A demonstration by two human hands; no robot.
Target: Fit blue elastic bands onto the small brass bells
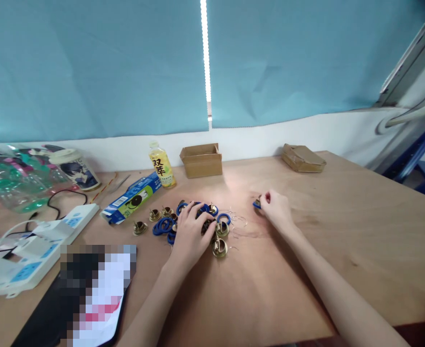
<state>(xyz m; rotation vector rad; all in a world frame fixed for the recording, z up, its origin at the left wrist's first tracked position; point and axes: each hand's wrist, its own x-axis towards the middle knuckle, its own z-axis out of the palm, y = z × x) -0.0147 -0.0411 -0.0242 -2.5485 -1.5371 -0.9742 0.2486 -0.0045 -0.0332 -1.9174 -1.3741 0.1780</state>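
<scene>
My left hand (192,230) lies over a pile of blue rings and brass-coloured metal parts, its fingers spread; what is under the palm is hidden. Just right of it are a blue ring (223,219) and a metal part (219,247), with thin loose wires (238,220) beside them. More metal parts (139,228) stand at the pile's left, near stacked blue rings (164,226). Away to the right, my right hand (275,210) pinches a small blue-rimmed metal piece (257,203) at the tabletop, partly covered by the fingers.
Behind the pile stand a yellow-labelled bottle (162,166), a blue-green carton (131,198) and an open cardboard box (202,161). Another cardboard box (303,158) sits back right. A power strip (49,250), a cup (75,168), clear plastic items (24,180) and a dark flat object (49,308) occupy the left.
</scene>
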